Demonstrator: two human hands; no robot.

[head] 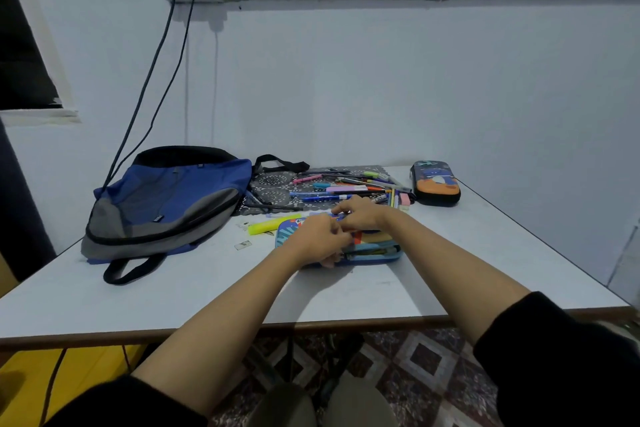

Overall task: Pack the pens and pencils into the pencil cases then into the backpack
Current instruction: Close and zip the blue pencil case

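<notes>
The blue pencil case (377,248) is lying on the table (138,295); the right hand (360,215) is curling its fingers over its far edge, seemingly steadying it, while the left hand (317,243) is pinching at its near edge, probably the zip

No word, number or brand name can be read anywhere in the frame. The blue and grey fabric backpack (166,204) at centre left carries a small dark tag (158,218) on its front, but whatever is printed on it is too small and blurred to read. The coloured prints on the blue printed pencil case (377,248) at lower centre and on the black and orange pencil case (437,184) at centre right, and any markings on the barrels of the loose pens and markers (346,185) between them, are just as unreadable.
</notes>
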